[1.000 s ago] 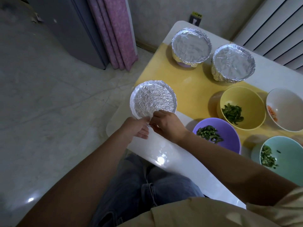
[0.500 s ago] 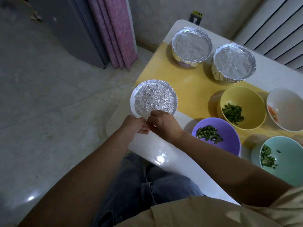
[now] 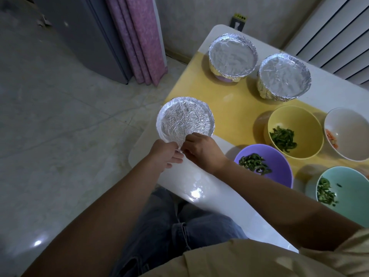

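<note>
I look down at a white table (image 3: 199, 176) with a yellow mat (image 3: 229, 108) on it, beside a gray floor (image 3: 60, 136) and a pink curtain (image 3: 139, 37). The foil bowl (image 3: 185, 118) is at the table's left edge, just past my two hands. My left hand (image 3: 165, 152) and right hand (image 3: 201, 150) meet at the bowl's near rim. Both pinch the foil flap there, fingers curled tight on it. The rest of the bowl lies beyond my hands.

A wrapped bowl (image 3: 232, 55) and a second wrapped bowl (image 3: 284, 76) stand far back on the mat. A yellow bowl (image 3: 303, 124), a purple bowl (image 3: 279, 162), a green bowl (image 3: 347, 182) and a white bowl (image 3: 351, 132) sit to the right, well apart from my hands.
</note>
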The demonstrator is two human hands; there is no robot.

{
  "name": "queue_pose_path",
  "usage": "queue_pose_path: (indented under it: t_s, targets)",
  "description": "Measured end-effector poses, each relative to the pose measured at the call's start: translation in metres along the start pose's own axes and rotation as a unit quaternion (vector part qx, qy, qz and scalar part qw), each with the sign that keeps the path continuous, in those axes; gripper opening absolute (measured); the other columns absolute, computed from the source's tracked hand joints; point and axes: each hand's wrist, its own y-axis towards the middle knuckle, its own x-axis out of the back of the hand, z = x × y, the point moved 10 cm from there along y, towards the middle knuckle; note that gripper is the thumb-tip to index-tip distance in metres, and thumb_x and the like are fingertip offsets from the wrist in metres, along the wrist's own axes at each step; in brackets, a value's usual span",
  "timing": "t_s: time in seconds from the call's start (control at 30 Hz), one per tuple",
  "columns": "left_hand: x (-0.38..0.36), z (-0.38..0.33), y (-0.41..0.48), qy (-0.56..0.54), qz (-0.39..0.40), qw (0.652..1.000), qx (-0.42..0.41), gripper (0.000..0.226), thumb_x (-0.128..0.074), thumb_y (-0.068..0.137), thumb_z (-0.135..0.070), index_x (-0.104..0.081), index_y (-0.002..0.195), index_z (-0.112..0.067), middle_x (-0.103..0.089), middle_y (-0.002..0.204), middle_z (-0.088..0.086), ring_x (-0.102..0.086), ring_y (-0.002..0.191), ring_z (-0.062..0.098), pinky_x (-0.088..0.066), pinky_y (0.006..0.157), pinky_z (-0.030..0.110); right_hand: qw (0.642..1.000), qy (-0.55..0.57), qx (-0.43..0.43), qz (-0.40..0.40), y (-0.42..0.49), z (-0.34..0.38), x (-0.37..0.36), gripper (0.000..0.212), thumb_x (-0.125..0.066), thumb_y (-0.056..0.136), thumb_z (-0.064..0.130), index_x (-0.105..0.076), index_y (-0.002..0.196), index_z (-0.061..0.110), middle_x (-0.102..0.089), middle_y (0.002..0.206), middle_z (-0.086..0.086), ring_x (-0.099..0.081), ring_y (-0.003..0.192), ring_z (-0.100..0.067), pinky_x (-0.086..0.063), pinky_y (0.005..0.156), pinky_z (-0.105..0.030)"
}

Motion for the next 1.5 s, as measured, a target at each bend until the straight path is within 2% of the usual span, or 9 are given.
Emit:
queue_pose_path:
  t_s: [0.27,0.4,0.73,0.9,1.03,1.13,1.23,1.3,1.5]
  targets:
    - [-0.001,0.004,0.004,-0.033,0.013,0.999,0.025,0.019,-0.043,0.094,-0.011,-0.06,0.1,-0.005,-0.072,0.087,0.009,-0.07,0.07,0.018,-0.044,0.068,0.031,0.999,-0.013,-0.026,-0.019,0.002,0.007,-0.003,0.011,-0.062,0.07,0.002,-0.062,0.061,0.008,-0.055,0.063,-0.007,-0.056,0.057,-0.028,-0.043,0.047,-0.028]
    - [0.002,-0.005,0.007,-0.014,-0.01,1.0,-0.003,0.021,-0.039,0.092,0.0,-0.059,0.092,-0.003,-0.068,0.054,0.003,-0.066,0.045,0.012,-0.038,0.063,0.025,0.998,-0.024,-0.034,-0.041,0.004,0.007,-0.004,0.018,-0.053,0.075,0.009,-0.061,0.059,0.008,-0.055,0.061,-0.007,-0.056,0.054,-0.028,-0.044,0.044,-0.027]
    - [0.013,-0.008,0.007,0.048,0.029,0.998,0.004,0.021,-0.045,0.095,-0.007,-0.054,0.114,-0.001,-0.072,0.09,0.013,-0.071,0.062,0.015,-0.042,0.068,0.027,0.989,0.127,-0.074,-0.023,0.004,-0.019,0.01,0.015,-0.073,0.082,0.023,-0.073,0.084,0.008,-0.061,0.076,-0.005,-0.059,0.068,-0.019,-0.046,0.059,-0.028]
    - [0.039,-0.006,0.025,0.082,-0.041,0.996,-0.003,0.055,-0.064,0.08,-0.046,-0.058,0.117,-0.005,-0.059,0.109,0.01,-0.061,0.099,0.027,-0.046,0.083,0.036,0.885,0.202,-0.32,-0.271,-0.025,-0.106,0.069,0.021,-0.066,0.09,0.019,-0.07,0.108,0.008,-0.068,0.098,-0.006,-0.061,0.08,-0.01,-0.047,0.073,-0.017]
    - [0.053,-0.03,0.027,0.022,-0.171,0.976,-0.135,0.058,-0.051,0.094,-0.04,-0.042,0.143,-0.01,-0.05,0.141,0.012,-0.049,0.127,0.03,-0.042,0.106,0.043,0.836,0.294,-0.425,-0.185,-0.03,-0.139,0.031,0.038,-0.054,0.099,0.019,-0.054,0.136,0.008,-0.06,0.131,-0.002,-0.054,0.114,-0.004,-0.036,0.091,-0.002]
    - [0.043,-0.041,0.032,-0.076,-0.164,0.96,-0.212,0.048,-0.045,0.095,-0.031,-0.048,0.139,-0.015,-0.054,0.137,0.014,-0.051,0.125,0.032,-0.042,0.106,0.048,0.815,0.347,-0.434,-0.163,-0.025,-0.137,0.004,0.039,-0.048,0.102,0.019,-0.05,0.139,0.008,-0.056,0.137,-0.004,-0.049,0.127,-0.012,-0.035,0.108,-0.021]
    - [0.041,-0.035,0.04,-0.142,-0.186,0.949,-0.211,0.036,-0.041,0.091,-0.022,-0.056,0.116,0.0,-0.063,0.093,0.018,-0.057,0.083,0.041,-0.047,0.08,0.05,0.784,0.373,-0.451,-0.207,-0.024,-0.141,-0.006,0.033,-0.048,0.101,0.017,-0.06,0.131,0.01,-0.064,0.127,-0.004,-0.057,0.119,-0.016,-0.042,0.107,-0.036]
    - [0.04,-0.031,0.042,-0.176,-0.204,0.939,-0.214,0.036,-0.039,0.089,-0.021,-0.049,0.105,0.009,-0.046,0.062,0.0,-0.038,0.055,0.022,-0.035,0.066,0.041,0.772,0.367,-0.463,-0.234,-0.027,-0.143,-0.01,0.029,-0.049,0.099,0.021,-0.067,0.122,0.015,-0.07,0.113,-0.003,-0.062,0.107,-0.02,-0.048,0.099,-0.042]
    - [0.037,-0.04,0.031,-0.173,-0.245,0.917,-0.264,0.029,-0.038,0.095,-0.021,-0.04,0.066,-0.023,-0.032,0.061,-0.005,-0.027,0.058,0.016,-0.027,0.061,0.034,0.745,0.383,-0.467,-0.283,-0.03,-0.141,-0.016,0.026,-0.047,0.087,0.048,-0.07,0.099,0.044,-0.056,0.059,0.013,-0.049,0.06,-0.022,-0.046,0.062,-0.047]
